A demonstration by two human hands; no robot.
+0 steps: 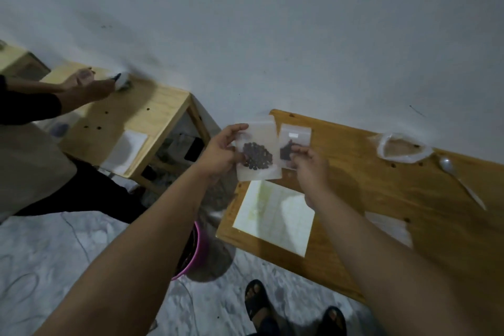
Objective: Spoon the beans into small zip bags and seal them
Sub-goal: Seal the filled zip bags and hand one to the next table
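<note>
Left thumb (237, 128) is hooked over one upper corner of the left bag (259, 172). The other digits are curled behind it, so the left hand (218, 153) clamps the bag by its side edge. Right fingertips (298, 150) pinch the right bag (296, 135) low on its face; the right hand (311, 169) hides that bag's lower end.

Both bags are held side by side, their edges overlapping, clear of the table (381, 199) and above its left edge. This looks like a comparison of fill, or a check before closing. Whether either zip is pressed shut cannot be told.

Each bag's long axis runs away from the person, mouth end toward the wall, both tilted slightly. The beans (257, 157) sit in a dark clump at mid-bag, kept away from the mouth.

On the table, a pale sheet (272, 215) lies at the left near part. The spoon (447, 165) rests idle toward the far right, beside an open sack (381, 148).
</note>
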